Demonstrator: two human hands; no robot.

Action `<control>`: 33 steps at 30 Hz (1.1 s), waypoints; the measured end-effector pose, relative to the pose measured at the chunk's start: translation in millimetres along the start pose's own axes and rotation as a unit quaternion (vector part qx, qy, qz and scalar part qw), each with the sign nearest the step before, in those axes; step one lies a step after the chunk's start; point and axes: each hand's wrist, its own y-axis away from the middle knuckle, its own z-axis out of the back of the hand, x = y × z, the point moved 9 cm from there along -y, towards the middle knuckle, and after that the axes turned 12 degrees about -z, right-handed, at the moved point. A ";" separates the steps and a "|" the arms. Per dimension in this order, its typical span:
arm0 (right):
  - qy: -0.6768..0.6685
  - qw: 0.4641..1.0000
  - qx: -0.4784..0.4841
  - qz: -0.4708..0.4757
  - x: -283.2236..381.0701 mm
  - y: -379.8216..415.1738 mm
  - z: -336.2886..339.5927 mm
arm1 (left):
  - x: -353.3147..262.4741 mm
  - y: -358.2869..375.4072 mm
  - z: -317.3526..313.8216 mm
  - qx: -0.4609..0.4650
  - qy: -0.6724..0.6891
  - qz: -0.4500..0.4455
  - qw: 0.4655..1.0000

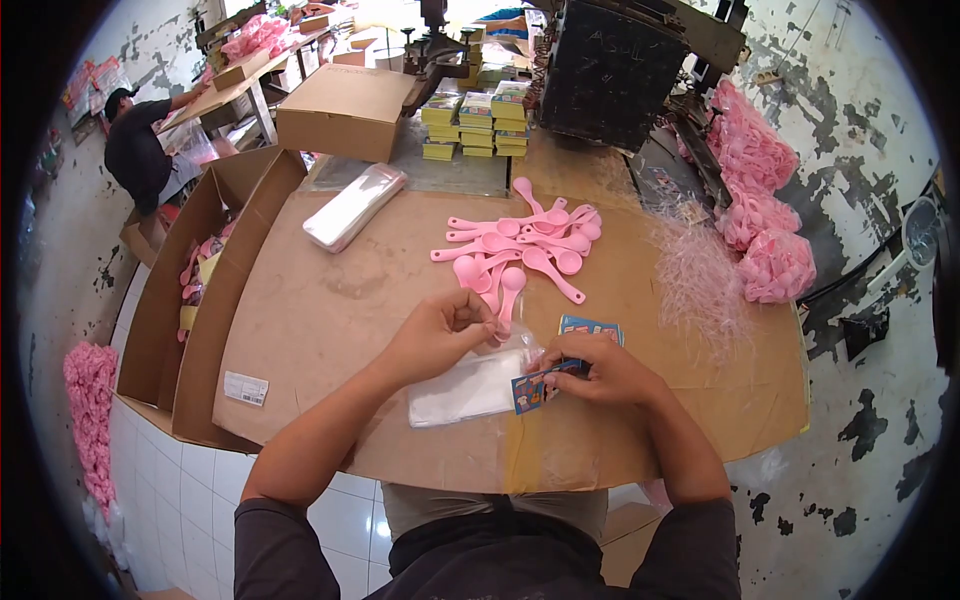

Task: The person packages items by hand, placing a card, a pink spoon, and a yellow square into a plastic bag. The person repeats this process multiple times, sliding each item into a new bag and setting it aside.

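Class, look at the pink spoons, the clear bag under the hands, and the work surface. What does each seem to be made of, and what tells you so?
Pink spoons: probably moulded plastic, uniform pink with a smooth sheen. Clear bag: thin plastic film, see-through and glossy with creases. Work surface: brown cardboard sheet, matte, with a fold line and a stuck-on label.

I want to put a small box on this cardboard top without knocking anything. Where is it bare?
Bare cardboard lies between the stack of clear bags, the left hand and the open carton. A smaller patch sits right of the right hand, below the plastic strips. The middle, around the pink spoons, is crowded.
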 end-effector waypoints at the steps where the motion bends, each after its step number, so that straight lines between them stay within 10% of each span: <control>1: -0.003 1.000 -0.003 -0.002 2.1 0.3 0.0 | -0.6 -0.7 -0.6 0.007 0.021 0.014 1.000; 14: -0.262 0.923 -0.280 -0.011 -18.5 10.0 53.2 | -5.7 2.9 -14.7 0.001 0.010 0.023 1.000; 20: 0.024 0.973 -0.208 0.092 21.2 6.7 34.3 | -2.0 7.1 -26.1 0.042 -0.020 0.022 0.999; 29: -0.295 0.916 -0.273 -0.019 -9.4 1.1 32.1 | -11.5 5.7 -22.9 0.001 -0.057 -0.022 0.998; 33: -0.035 0.974 -0.218 0.044 26.4 0.9 22.3 | -10.1 6.4 -18.0 -0.009 -0.032 -0.003 0.999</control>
